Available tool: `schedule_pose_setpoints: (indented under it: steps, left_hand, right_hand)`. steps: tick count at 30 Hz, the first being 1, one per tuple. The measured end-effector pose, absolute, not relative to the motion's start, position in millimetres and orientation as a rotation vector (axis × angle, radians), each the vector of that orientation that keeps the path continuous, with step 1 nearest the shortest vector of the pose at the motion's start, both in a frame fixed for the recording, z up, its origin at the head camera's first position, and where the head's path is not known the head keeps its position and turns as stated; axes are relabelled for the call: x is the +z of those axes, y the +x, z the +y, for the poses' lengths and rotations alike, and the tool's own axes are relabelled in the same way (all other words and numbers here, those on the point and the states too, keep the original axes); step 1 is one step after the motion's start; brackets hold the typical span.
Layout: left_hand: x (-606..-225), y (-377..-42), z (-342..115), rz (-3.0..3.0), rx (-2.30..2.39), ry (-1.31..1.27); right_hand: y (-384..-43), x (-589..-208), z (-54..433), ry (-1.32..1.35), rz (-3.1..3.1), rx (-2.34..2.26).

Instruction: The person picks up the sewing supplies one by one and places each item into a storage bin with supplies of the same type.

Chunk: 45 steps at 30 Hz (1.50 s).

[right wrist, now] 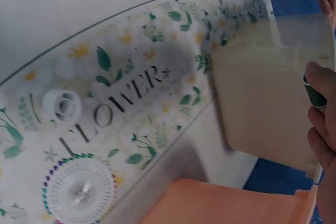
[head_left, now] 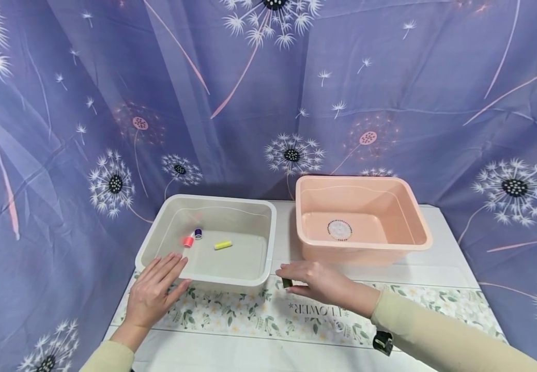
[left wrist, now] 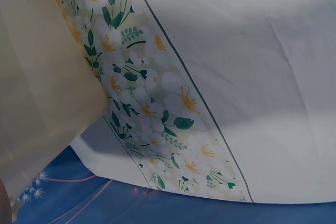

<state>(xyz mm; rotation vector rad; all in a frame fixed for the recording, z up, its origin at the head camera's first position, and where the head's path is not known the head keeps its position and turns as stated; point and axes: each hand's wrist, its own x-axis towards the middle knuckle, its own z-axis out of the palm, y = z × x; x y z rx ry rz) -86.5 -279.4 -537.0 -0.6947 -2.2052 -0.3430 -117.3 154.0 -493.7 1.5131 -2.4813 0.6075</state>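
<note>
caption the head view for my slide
Right hand pinching a small green object, left hand at the rim of a grey bin.

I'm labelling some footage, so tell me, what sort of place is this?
Probably a curtained-off indoor workspace: a dandelion-print curtain hangs behind and at both sides, and a grey bin and a peach bin stand on a flowered tablecloth.
</note>
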Motion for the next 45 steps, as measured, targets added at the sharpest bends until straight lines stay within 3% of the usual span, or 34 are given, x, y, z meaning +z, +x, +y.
schedule_pose_setpoints:
  steps: [45]
  left_hand:
    - [-536,-85,-280,-2.226,-0.308,-0.697]
  right_hand:
    - [-175,-422,111,1.506,-2.415,0.615]
